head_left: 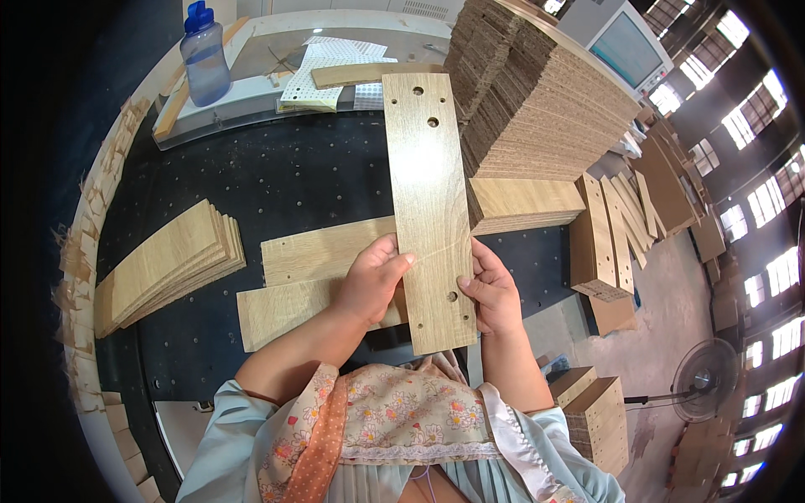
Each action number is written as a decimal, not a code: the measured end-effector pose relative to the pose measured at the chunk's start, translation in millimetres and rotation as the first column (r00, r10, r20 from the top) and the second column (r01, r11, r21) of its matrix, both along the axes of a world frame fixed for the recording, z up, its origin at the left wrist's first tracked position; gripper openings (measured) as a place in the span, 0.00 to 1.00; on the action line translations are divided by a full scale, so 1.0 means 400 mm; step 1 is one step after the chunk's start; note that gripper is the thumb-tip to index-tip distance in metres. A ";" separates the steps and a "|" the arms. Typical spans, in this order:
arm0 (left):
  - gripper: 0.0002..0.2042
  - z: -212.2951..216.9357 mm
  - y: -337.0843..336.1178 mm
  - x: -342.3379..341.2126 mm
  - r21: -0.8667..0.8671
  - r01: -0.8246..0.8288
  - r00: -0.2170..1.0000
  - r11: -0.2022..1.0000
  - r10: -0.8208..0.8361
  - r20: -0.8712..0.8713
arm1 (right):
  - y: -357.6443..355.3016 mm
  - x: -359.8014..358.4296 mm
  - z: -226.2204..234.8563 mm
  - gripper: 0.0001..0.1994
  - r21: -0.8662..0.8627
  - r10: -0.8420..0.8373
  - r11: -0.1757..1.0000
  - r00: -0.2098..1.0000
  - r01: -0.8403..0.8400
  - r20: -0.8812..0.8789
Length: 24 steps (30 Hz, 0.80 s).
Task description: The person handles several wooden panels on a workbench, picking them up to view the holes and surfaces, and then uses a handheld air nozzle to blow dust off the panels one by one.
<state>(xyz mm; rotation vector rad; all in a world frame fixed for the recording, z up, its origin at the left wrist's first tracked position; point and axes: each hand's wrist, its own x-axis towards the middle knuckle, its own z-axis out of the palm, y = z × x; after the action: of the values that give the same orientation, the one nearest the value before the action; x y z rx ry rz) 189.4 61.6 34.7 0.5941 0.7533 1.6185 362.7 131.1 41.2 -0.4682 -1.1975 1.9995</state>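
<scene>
The left hand (369, 281) grasps the left long edge of a board (430, 201), thumb pressed on its face; the right hand (493, 289) clasps the opposite edge a little nearer the body, its thumb beside a round hole. The board lies between the two hands, most of its length reaching beyond them, lifted over the near edge of the black table (310, 176). It is long, flat and pale, wood-grained, with glare on its far half; two larger holes and two small ones mark the far end, one larger and two small the near end. Under the left forearm, two similar boards (323, 251) lie along the table's near edge. A slanting stack of planks (163, 264) sits by the left edge, a bottle (207, 71) at the far left corner, and a tall particleboard pile (545, 109) toward the far right corner
</scene>
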 end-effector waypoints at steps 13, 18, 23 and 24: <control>0.20 -0.006 -0.020 -0.041 -0.078 0.239 0.962 0.968 -0.247 -0.120 | 0.006 0.031 -0.014 0.29 -0.025 0.012 1.000 0.997 -0.014 -0.077; 0.23 -0.023 -0.026 -0.061 -0.040 0.202 0.906 0.979 -0.202 -0.373 | 0.015 0.111 -0.042 0.31 0.028 0.047 0.999 0.995 -0.045 -0.087; 0.23 -0.067 -0.022 -0.085 0.059 0.138 0.803 0.989 -0.077 -0.590 | 0.010 0.206 -0.094 0.32 0.053 0.040 0.998 0.996 -0.036 -0.083; 0.24 -0.056 -0.026 -0.082 0.014 0.119 0.739 0.993 -0.079 -0.669 | 0.002 0.221 -0.104 0.33 0.051 -0.034 0.998 0.998 0.038 -0.060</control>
<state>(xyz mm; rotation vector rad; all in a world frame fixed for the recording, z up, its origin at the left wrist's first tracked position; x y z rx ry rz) 156.4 51.3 12.4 1.2773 1.1771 1.3137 451.0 131.8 -0.5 -0.3989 -1.1932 1.9338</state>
